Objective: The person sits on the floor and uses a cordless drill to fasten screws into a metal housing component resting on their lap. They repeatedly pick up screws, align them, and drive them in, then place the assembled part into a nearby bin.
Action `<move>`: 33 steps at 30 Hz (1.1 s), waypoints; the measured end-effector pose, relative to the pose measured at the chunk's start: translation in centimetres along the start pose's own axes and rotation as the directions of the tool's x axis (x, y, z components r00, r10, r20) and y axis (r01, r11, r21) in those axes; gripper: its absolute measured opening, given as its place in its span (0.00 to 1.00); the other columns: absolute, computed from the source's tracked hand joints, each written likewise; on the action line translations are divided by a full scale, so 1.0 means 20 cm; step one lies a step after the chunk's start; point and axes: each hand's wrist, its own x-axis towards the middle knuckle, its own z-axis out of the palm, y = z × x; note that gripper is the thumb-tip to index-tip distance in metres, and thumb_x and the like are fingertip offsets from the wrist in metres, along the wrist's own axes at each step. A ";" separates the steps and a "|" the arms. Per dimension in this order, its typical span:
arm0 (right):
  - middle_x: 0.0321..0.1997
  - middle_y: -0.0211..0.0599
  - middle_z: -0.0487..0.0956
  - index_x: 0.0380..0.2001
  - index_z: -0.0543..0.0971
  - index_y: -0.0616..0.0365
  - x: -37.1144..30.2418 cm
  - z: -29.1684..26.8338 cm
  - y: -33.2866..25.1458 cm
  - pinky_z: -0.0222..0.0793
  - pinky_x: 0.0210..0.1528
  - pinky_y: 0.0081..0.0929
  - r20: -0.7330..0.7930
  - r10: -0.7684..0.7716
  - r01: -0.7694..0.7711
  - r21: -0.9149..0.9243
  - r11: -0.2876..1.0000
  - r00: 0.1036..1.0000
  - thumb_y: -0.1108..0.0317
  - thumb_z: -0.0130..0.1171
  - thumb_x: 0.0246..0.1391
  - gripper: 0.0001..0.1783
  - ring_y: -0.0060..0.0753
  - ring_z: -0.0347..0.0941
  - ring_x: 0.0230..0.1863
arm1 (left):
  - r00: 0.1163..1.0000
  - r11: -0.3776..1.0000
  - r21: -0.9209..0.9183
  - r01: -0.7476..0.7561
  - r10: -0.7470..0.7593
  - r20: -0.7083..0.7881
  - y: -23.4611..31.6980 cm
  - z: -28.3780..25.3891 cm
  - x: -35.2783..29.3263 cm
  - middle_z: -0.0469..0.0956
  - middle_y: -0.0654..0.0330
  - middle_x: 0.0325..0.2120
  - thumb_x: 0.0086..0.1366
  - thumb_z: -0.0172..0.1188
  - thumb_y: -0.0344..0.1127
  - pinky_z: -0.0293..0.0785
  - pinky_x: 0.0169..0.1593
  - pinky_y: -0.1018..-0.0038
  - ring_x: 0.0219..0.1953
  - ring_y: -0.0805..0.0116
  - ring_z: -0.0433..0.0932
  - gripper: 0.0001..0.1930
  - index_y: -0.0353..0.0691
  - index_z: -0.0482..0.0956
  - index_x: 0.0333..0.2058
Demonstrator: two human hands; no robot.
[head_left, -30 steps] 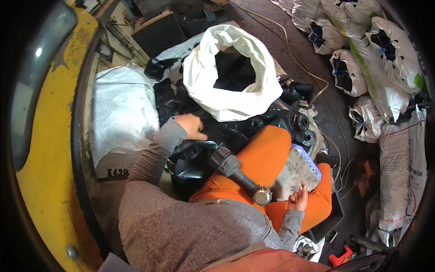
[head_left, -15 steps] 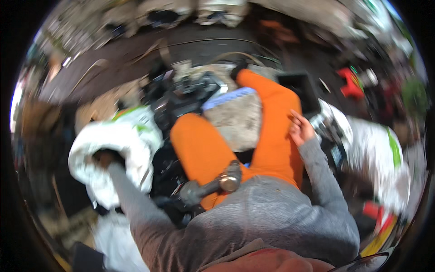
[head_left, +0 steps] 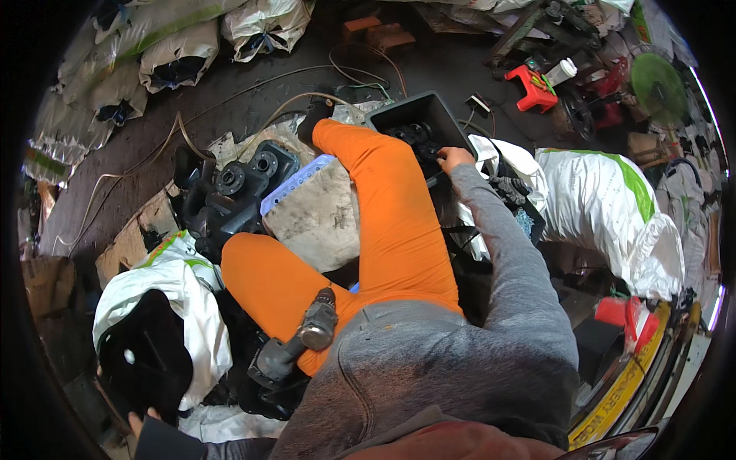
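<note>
At the right, my right hand [head_left: 455, 159] has its fingers curled over the near corner of a black bin [head_left: 442, 115]. Dark round parts [head_left: 416, 138] lie inside that bin. Low on the left, only a few fingers of my left hand [head_left: 136, 423] show behind a dark grey flat thing [head_left: 165, 442]; the rest is hidden. Those fingers are near the lower edge of a large black shape [head_left: 146, 349] at the mouth of a white sack [head_left: 203, 326]. I cannot tell whether this shape is a part or the sack's dark inside.
A grey metal-ended tool [head_left: 295, 337] lies across my lap. Black moulded parts [head_left: 238, 184] and a blue crate [head_left: 295, 184] covered by a stained sheet [head_left: 318, 218] stand ahead. Another white sack [head_left: 598, 192] and a red stool [head_left: 530, 87] are right. Hoses [head_left: 230, 96] cross the floor.
My left hand has come out of the white sack's mouth and moved down toward me. My right hand has gone from beside my thigh to the black bin. The view has turned.
</note>
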 end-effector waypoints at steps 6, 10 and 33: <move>0.48 0.45 0.79 0.42 0.82 0.54 0.35 0.26 0.10 0.71 0.52 0.41 0.162 0.136 -0.105 -0.186 0.977 0.977 0.63 0.44 0.58 0.18 0.45 0.75 0.53 | 0.877 0.866 -0.181 -0.465 0.479 0.037 0.76 0.44 0.50 0.75 0.57 0.27 0.53 0.54 0.29 0.71 0.34 0.70 0.29 0.65 0.75 0.27 0.36 0.72 0.55; 0.53 0.45 0.77 0.48 0.80 0.52 0.49 0.39 0.06 0.70 0.54 0.41 0.218 0.114 -0.096 -0.093 0.991 0.969 0.62 0.46 0.58 0.19 0.45 0.73 0.55 | 0.695 0.697 -0.014 -0.717 0.716 0.065 0.86 1.04 0.58 0.64 0.60 0.20 0.39 0.63 0.25 0.68 0.25 0.64 0.23 0.61 0.69 0.42 0.51 0.69 0.59; 0.20 0.26 0.72 0.39 0.81 0.59 -0.39 0.16 -1.01 0.59 0.17 0.22 0.529 -0.545 -0.030 0.734 0.678 0.650 0.44 0.64 0.49 0.27 0.19 0.64 0.18 | 0.684 0.910 -0.415 0.012 0.295 0.667 0.38 1.00 0.08 0.78 0.51 0.40 0.58 0.55 0.35 0.73 0.47 0.62 0.40 0.51 0.78 0.28 0.44 0.66 0.59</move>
